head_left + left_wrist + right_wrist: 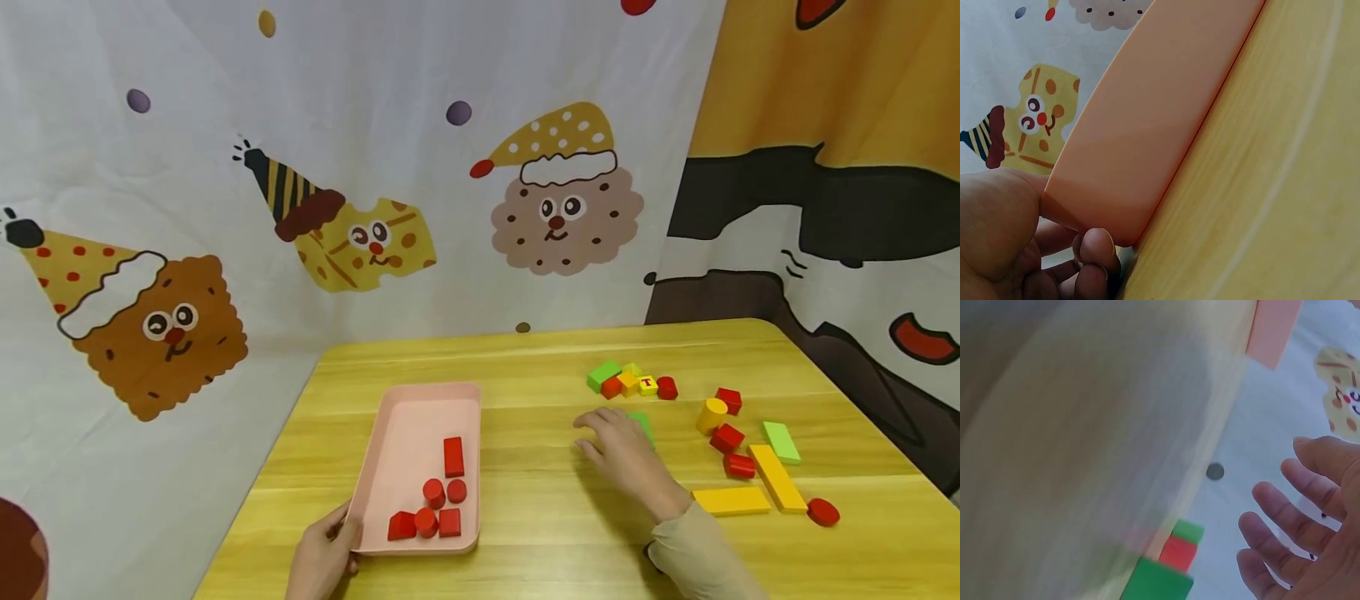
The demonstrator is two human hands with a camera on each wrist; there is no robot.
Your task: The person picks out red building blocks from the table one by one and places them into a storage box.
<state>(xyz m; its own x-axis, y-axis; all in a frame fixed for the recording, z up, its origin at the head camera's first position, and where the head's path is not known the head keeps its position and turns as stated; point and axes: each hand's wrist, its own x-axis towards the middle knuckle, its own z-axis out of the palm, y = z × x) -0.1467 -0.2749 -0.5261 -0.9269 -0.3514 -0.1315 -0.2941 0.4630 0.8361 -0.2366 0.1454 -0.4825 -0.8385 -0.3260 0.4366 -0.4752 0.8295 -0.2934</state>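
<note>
**Red blocks going into the pink tray: six in, five still out**

The right hand hovers low over the table with fingers spread and relaxed, holding nothing; a green block lies just beyond its fingertips. The left hand grips the near left corner of the pink tray, thumb on the rim and fingers curled under the edge.

In the tray lie six red blocks, clustered toward its near end. Judging by that, the sorting looks about half done. Still on the table, to the right of the open hand, are loose reds scattered among yellow and green pieces, two of them in a small far cluster.
</note>
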